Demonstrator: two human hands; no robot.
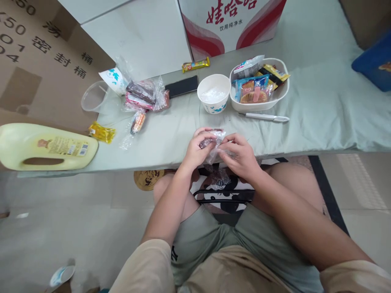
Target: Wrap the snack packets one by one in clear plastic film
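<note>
My left hand (pixel 200 148) is closed around a small dark item in see-through plastic wrap (pixel 211 155), near the table's front edge. The fingertips of my right hand (pixel 240 156) pinch the same wrap from the other side. My fingers cover most of what is inside, so its kind cannot be made out. Just beyond my hands stands a white paper bowl (pixel 216 106) with crumpled plastic inside. To its right is a white tray (pixel 259 106) of packaged snacks, and a white craft-knife-like tool (pixel 267 117) lies in front of it.
Wrapped snacks (pixel 143 95) lie at the left beside a black phone (pixel 182 86) and a plastic cup (pixel 94 96). A yellow packet (pixel 102 132) and a large pale-yellow bottle (pixel 73 151) are farther left. Boxes (pixel 226 38) line the back, with a yellow snack bar (pixel 196 64) before them.
</note>
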